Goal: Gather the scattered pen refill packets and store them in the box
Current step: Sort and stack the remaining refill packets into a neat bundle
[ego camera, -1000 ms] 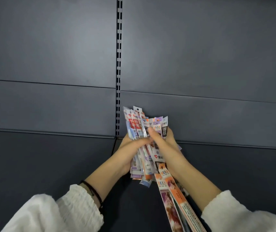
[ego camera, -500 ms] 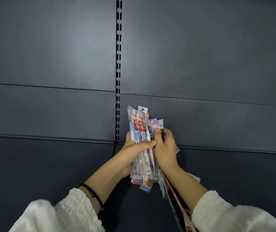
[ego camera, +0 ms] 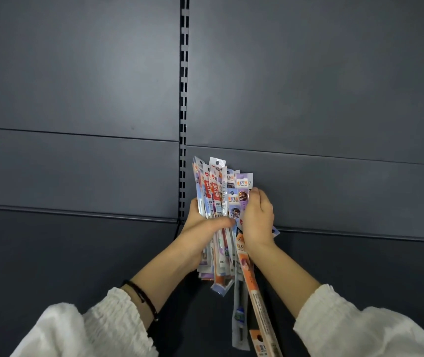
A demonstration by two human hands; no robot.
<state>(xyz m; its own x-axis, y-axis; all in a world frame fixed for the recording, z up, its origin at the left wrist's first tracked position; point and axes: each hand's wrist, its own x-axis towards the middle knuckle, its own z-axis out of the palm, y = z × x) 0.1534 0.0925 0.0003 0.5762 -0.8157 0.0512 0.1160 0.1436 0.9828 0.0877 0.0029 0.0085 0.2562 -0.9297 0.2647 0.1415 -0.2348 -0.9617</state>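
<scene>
A thick bundle of pen refill packets (ego camera: 216, 197), long narrow sleeves printed in red, purple, orange and white, stands upright between both hands above a dark shelf. My left hand (ego camera: 201, 229) grips the bundle from the left, thumb across its front. My right hand (ego camera: 257, 217) holds it from the right, fingers curled over the purple packets. A few longer packets, one orange (ego camera: 253, 287) and one grey (ego camera: 239, 305), hang down below my right wrist. No box is in view.
The dark grey shelf surface (ego camera: 64, 253) lies under the hands, with dark back panels (ego camera: 77, 86) behind. A slotted upright rail (ego camera: 184, 99) runs down the middle of the back wall, just left of the bundle.
The right hand has shifted on the bundle, and purple packets now show at its top right. The long orange and grey packets swing back into view below the right wrist.
</scene>
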